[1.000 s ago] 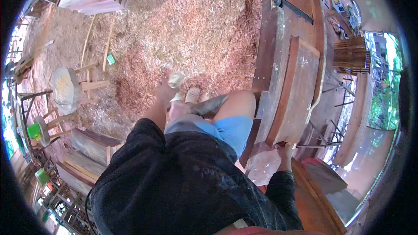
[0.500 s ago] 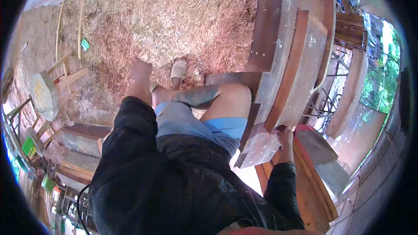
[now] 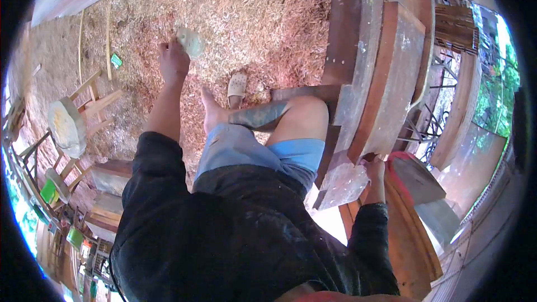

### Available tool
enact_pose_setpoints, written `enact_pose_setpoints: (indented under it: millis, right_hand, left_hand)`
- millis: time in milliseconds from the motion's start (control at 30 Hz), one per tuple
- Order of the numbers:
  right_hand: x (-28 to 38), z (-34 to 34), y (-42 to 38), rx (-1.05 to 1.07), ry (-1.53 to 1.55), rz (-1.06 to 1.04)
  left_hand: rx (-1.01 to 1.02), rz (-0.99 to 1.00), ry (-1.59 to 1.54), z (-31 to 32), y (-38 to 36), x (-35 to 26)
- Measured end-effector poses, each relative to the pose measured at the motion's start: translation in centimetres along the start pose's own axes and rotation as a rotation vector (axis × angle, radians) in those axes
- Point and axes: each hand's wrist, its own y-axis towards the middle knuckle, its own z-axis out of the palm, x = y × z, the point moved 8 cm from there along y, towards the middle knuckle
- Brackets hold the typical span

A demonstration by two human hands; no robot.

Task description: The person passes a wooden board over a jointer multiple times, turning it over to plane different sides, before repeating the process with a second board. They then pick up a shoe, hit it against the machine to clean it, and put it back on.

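Note:
My left hand (image 3: 174, 60) is stretched out over the shavings-covered floor, its fingers curled. A pale, translucent round thing (image 3: 192, 43) shows right at its fingertips, blurred. My right hand (image 3: 376, 166) is at the near end of a thick wooden board (image 3: 373, 95), fingers bent against the wood; part of them is hidden. This board lies on a larger, paint-spotted grey plank (image 3: 342, 182) beside my right leg.
Wood shavings (image 3: 251, 17) cover the floor, with a sandal (image 3: 237, 85) near my bare foot. Stools with pale round tops (image 3: 67, 126) stand at left, near stacked timber (image 3: 109, 179). A brown wooden piece (image 3: 411, 235) and a red-edged panel (image 3: 417, 176) lie by my right arm.
My left hand has reached farther forward, and the pale translucent thing now shows at its fingertips. My right hand stays at the board's end. The whole view has shifted slightly.

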Motion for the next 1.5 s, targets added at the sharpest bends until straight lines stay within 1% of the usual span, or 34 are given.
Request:
enact_pose_setpoints:
  millis: [100, 200, 233, 300, 333, 367, 433, 467, 500, 533, 567, 600, 633, 667, 733, 767, 800, 833, 867, 933, 967, 1067, 1167, 1233, 1267, 1300, 1333, 1367, 1400, 1433, 1467, 1500]
  right_hand:
    - [4.3, -2.3, -1.5, -0.113, -0.252, -0.135]
    - [3.0, -1.4, -0.4, -0.056, -0.170, -0.118]
    - [3.8, -1.5, -0.3, -0.051, -0.166, -0.117]
    - [4.2, -2.1, -1.3, -0.067, -0.245, -0.098]
    - [3.9, -2.2, -1.2, -0.110, -0.254, -0.122]
    - [3.8, -2.1, -1.0, -0.151, -0.262, -0.146]
    - [3.2, -1.1, -1.1, -0.180, -0.130, -0.197]
    - [5.1, -2.2, -1.4, -0.196, -0.089, -0.218]
    - [7.2, -3.3, -1.5, -0.208, -0.035, -0.232]
    - [10.7, -5.0, -2.3, -0.227, 0.031, -0.235]
    - [14.7, -6.8, -3.4, -0.265, 0.109, -0.224]
    - [18.6, -7.8, -4.3, -0.354, 0.191, -0.168]
    - [22.5, -8.7, -5.4, -0.445, 0.277, -0.119]
    - [27.4, -8.2, -6.2, -0.599, 0.514, -0.383]
    - [37.9, -8.4, -8.4, -0.281, 0.661, -0.366]
    - [40.7, -4.9, -7.3, -0.283, 0.899, -0.414]
    - [44.6, -6.3, -8.8, -0.350, 0.640, -0.536]
    - [48.2, -6.1, -9.8, -0.193, 0.676, -0.562]
    - [50.9, -5.2, -10.7, -0.029, 0.709, -0.588]
    - [53.4, -4.4, -12.6, -0.052, 0.649, -0.731]
    - [54.2, -3.8, -13.5, -0.055, 0.616, -0.805]
    - [53.5, -3.3, -13.6, -0.078, 0.585, -0.894]
    - [51.5, -2.7, -13.4, 0.182, 0.709, -0.715]
    - [49.2, -4.6, -13.7, 0.133, 0.460, -0.579]
    - [47.5, -4.6, -12.8, 0.029, 0.427, -0.581]
    - [45.8, -4.7, -11.9, -0.075, 0.392, -0.577]
    - [43.4, -4.4, -10.5, -0.270, 0.445, -0.638]
    - [41.5, -6.2, -10.7, -0.394, 0.312, -0.645]
    - [39.4, -8.2, -11.0, -0.517, 0.174, -0.647]
    - [35.8, -8.7, -9.6, -0.606, 0.148, -0.579]
    - [33.0, -9.4, -8.7, -0.591, 0.176, -0.448]
    - [30.2, -10.2, -7.9, -0.573, 0.203, -0.317]
  left_hand:
    - [-0.149, 0.108, -0.180, -3.4, 2.1, -1.9]
    - [-0.177, 0.162, -0.041, -4.2, 3.1, -1.2]
    - [-0.134, 0.216, 0.068, -4.0, 3.6, -1.9]
    - [-0.125, 0.227, -0.011, -4.0, 3.0, -2.1]
    - [-0.114, 0.230, -0.048, -4.2, 2.5, -2.4]
    - [-0.135, 0.193, 0.051, -3.9, 2.8, -2.3]
    - [0.106, -0.030, -0.115, -2.8, 2.1, -0.7]
    - [0.218, -0.140, -0.204, -2.2, 2.1, -0.4]
    - [0.143, -0.079, -0.378, -0.1, 2.1, 0.4]
    - [0.152, -0.136, -0.550, 0.8, 1.6, 0.2]
    - [0.163, -0.195, -0.721, 1.5, 0.7, -0.6]
    - [0.177, -0.256, -0.890, 1.9, -0.7, -1.6]
    - [0.282, -0.224, -0.928, -0.5, -2.1, -4.6]
    - [0.328, -0.258, -1.000, -2.0, -3.6, -6.6]
    - [0.423, -0.317, -1.147, -3.5, -6.1, -10.1]
    - [0.434, -0.235, -1.121, -3.6, -7.0, -11.5]
    - [0.439, -0.154, -1.096, -3.2, -7.7, -12.6]
    - [0.439, -0.078, -1.069, -3.2, -8.5, -13.8]
    - [0.382, -0.031, -1.074, -3.8, -9.6, -15.1]
    - [0.253, 0.053, -1.075, -5.7, -11.9, -17.7]
    - [0.351, -0.038, -1.155, -8.1, -12.5, -18.5]
    - [0.399, 0.026, -1.289, -7.3, -12.8, -17.6]
    - [0.513, -0.074, -1.439, -6.1, -13.9, -17.9]
    - [0.280, 0.109, -0.975, -8.1, -12.8, -17.1]
    - [0.169, 0.186, -0.734, -9.6, -12.4, -16.6]
    - [0.115, 0.178, -0.727, -10.6, -11.6, -15.8]
    - [0.064, 0.173, -0.720, -11.9, -10.6, -15.3]
    - [0.017, 0.170, -0.717, -12.5, -9.7, -14.9]
    - [-0.086, 0.167, -0.683, -12.5, -9.2, -14.3]
    - [-0.191, 0.164, -0.651, -12.0, -8.8, -13.7]
    - [-0.301, 0.160, -0.618, -11.5, -8.6, -13.6]
    - [-0.306, 0.129, -0.589, -10.3, -8.3, -14.0]
